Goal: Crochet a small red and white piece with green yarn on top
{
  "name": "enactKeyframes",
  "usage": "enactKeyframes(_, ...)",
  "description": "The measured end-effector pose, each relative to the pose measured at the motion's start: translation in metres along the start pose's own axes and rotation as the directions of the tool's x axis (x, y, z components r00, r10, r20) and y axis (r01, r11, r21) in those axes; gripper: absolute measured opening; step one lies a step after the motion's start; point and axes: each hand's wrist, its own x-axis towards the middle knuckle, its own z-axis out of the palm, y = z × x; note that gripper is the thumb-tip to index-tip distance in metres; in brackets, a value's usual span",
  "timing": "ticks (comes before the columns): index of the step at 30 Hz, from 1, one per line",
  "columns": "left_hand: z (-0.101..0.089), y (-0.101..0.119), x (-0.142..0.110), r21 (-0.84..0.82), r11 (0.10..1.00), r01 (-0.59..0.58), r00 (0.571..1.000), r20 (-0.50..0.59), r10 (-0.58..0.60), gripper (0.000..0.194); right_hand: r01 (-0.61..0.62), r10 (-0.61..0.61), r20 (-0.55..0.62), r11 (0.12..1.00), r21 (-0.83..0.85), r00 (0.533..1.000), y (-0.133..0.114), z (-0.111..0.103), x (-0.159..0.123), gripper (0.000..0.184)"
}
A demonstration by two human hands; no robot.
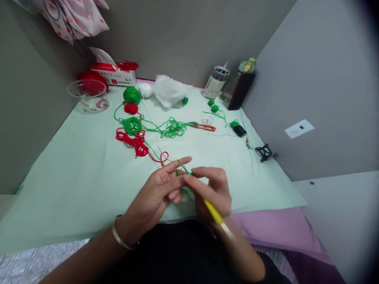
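Observation:
My right hand (pixel 214 189) grips a crochet hook with a yellow handle (pixel 213 212); the handle's end slants down toward my forearm. The hook's tip meets green yarn at my left fingers. My left hand (pixel 166 183) stretches its index finger out, with green yarn (pixel 181 164) running over it, and pinches the green work between thumb and fingers. Most of that small piece is hidden by my fingers. A green tail (pixel 188 193) hangs below. The working strand leads back to tangled green yarn (pixel 174 127) and a loose green coil (pixel 132 125).
Red yarn loops (pixel 133 142), a green ball (pixel 132 95), white stuffing (pixel 170 90) and an orange-handled snipper (pixel 204 126) lie beyond my hands. A clear tub (pixel 94 103) and tissue box (pixel 117 75) stand back left; a pen can (pixel 216 83) and bottle (pixel 232 85) back right.

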Motion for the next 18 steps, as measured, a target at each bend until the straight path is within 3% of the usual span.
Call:
enactKeyframes(1,-0.001,0.003,0.001,-0.037,0.999,0.013,1.000,-0.002,-0.013,0.046,0.081,-0.080,-0.047,0.996,0.035,0.996,-0.002,-0.001,0.004,0.026)
enactKeyframes(2,-0.002,0.005,0.002,-0.049,0.999,0.000,1.000,-0.020,-0.001,0.041,0.080,-0.076,-0.050,0.994,0.074,0.996,-0.005,-0.003,0.008,0.027)
enactKeyframes(6,-0.003,0.008,0.001,0.013,0.997,-0.079,0.996,-0.035,0.080,0.033,-0.051,0.093,-0.095,0.926,0.375,0.991,-0.016,-0.006,0.021,0.022)
enactKeyframes(8,-0.002,0.006,0.001,0.054,0.995,-0.086,0.996,0.006,0.086,0.033,-0.089,0.126,-0.062,0.906,0.413,0.990,-0.018,-0.005,0.024,0.020)
enactKeyframes(13,-0.001,0.000,0.002,0.193,0.971,-0.142,0.989,-0.009,0.146,0.037,-0.074,0.085,-0.030,0.964,0.257,0.996,-0.018,0.000,0.019,0.020)
enactKeyframes(16,-0.001,0.000,0.003,0.183,0.972,-0.146,0.987,-0.045,0.157,0.043,0.049,-0.048,-0.026,0.999,0.012,0.998,-0.017,0.002,0.011,0.028)
enactKeyframes(18,0.000,0.000,0.004,0.086,0.993,-0.077,0.996,-0.031,0.080,0.042,0.157,-0.161,-0.030,0.980,-0.119,0.986,-0.016,0.002,0.008,0.038)
